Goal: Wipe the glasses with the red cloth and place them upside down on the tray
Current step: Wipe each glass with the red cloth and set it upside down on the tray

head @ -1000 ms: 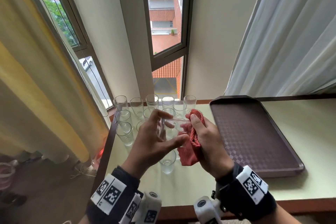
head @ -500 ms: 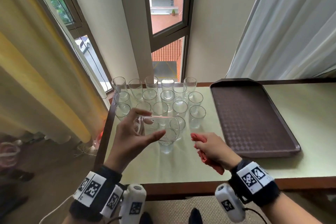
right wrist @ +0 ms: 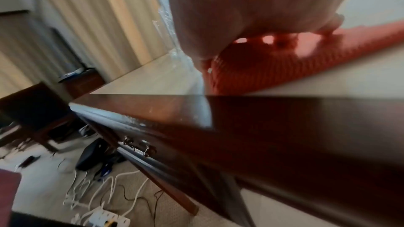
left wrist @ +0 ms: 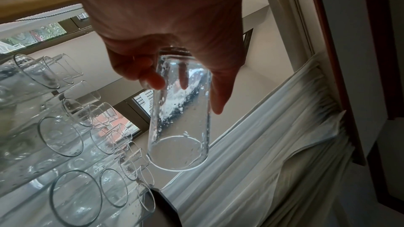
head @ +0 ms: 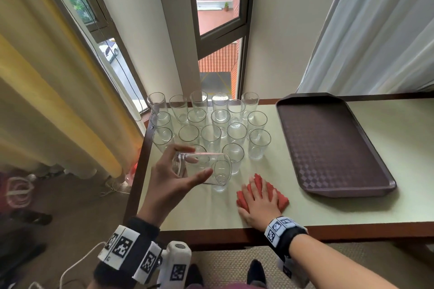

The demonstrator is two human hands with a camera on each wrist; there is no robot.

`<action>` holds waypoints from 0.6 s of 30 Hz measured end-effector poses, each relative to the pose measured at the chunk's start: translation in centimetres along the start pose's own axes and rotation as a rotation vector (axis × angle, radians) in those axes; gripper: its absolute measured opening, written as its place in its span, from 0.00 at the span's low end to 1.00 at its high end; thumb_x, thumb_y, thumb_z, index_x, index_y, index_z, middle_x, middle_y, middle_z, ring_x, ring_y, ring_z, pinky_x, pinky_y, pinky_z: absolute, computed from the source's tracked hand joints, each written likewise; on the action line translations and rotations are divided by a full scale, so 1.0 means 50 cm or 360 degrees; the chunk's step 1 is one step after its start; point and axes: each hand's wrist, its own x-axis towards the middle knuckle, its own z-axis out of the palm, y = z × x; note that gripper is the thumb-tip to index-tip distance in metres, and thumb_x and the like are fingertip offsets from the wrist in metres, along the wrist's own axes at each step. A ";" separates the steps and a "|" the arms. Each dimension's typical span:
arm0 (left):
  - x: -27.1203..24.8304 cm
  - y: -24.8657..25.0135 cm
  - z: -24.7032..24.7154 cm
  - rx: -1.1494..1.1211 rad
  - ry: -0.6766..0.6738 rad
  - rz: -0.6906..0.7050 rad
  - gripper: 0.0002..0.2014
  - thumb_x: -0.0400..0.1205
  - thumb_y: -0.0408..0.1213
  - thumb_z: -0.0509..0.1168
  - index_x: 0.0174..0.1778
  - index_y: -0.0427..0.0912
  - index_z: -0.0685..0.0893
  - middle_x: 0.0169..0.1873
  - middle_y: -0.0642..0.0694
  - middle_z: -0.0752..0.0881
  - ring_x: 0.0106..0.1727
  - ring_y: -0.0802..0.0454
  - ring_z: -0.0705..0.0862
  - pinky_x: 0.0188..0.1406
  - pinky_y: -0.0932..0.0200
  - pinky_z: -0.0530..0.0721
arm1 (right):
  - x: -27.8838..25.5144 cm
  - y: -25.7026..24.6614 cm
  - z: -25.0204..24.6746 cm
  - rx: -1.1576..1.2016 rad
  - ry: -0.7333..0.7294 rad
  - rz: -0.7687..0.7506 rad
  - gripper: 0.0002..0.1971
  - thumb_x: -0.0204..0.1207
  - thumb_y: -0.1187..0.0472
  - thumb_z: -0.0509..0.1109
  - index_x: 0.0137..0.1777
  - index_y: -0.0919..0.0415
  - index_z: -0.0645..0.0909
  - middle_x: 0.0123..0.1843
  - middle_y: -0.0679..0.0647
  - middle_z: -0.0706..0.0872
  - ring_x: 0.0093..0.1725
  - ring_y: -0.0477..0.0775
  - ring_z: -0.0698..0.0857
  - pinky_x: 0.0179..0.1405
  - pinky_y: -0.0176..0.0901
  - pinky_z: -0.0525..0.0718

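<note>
My left hand [head: 168, 179] grips one glass [head: 202, 168] sideways above the table [head: 328, 209]; my right hand [head: 259, 202] lies flat, fingers straight, pressing the red cloth [head: 280, 197] beside the tray [head: 333, 148].

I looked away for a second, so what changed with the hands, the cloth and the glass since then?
The right hand took the crumpled red cloth out of the clear drinking glass, lowered it to the pale green table and now presses it flat there. The left hand kept gripping the glass on its side, carrying it slightly left. The brown plastic tray stayed bare; the other glasses stayed upright.
</note>
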 end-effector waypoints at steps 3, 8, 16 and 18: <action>0.002 -0.008 0.004 -0.0035 0.0001 -0.0002 0.33 0.59 0.62 0.81 0.56 0.53 0.81 0.46 0.52 0.89 0.28 0.47 0.74 0.23 0.40 0.81 | 0.006 0.005 -0.005 0.0046 -0.0152 -0.0007 0.48 0.77 0.31 0.58 0.87 0.46 0.35 0.86 0.52 0.25 0.82 0.66 0.23 0.77 0.77 0.32; 0.001 -0.010 0.015 -0.0058 -0.0067 0.0003 0.38 0.56 0.70 0.80 0.57 0.54 0.81 0.47 0.54 0.89 0.31 0.46 0.79 0.27 0.40 0.83 | -0.013 0.024 -0.078 0.0754 0.0025 0.0033 0.32 0.78 0.44 0.68 0.82 0.43 0.65 0.89 0.51 0.54 0.87 0.58 0.54 0.84 0.59 0.53; 0.025 -0.009 0.047 0.0076 -0.0272 0.0055 0.33 0.56 0.61 0.80 0.54 0.56 0.81 0.44 0.48 0.89 0.31 0.59 0.81 0.32 0.56 0.82 | -0.129 0.014 -0.257 0.1300 0.0396 -0.0538 0.36 0.67 0.58 0.83 0.74 0.43 0.72 0.64 0.44 0.84 0.61 0.48 0.84 0.58 0.36 0.84; 0.033 -0.009 0.061 0.0102 -0.0320 0.0042 0.32 0.55 0.61 0.81 0.53 0.57 0.81 0.42 0.48 0.88 0.30 0.61 0.80 0.31 0.60 0.81 | -0.145 -0.003 -0.279 0.1066 0.0470 -0.0742 0.45 0.62 0.52 0.83 0.79 0.45 0.66 0.71 0.45 0.78 0.66 0.45 0.79 0.64 0.36 0.81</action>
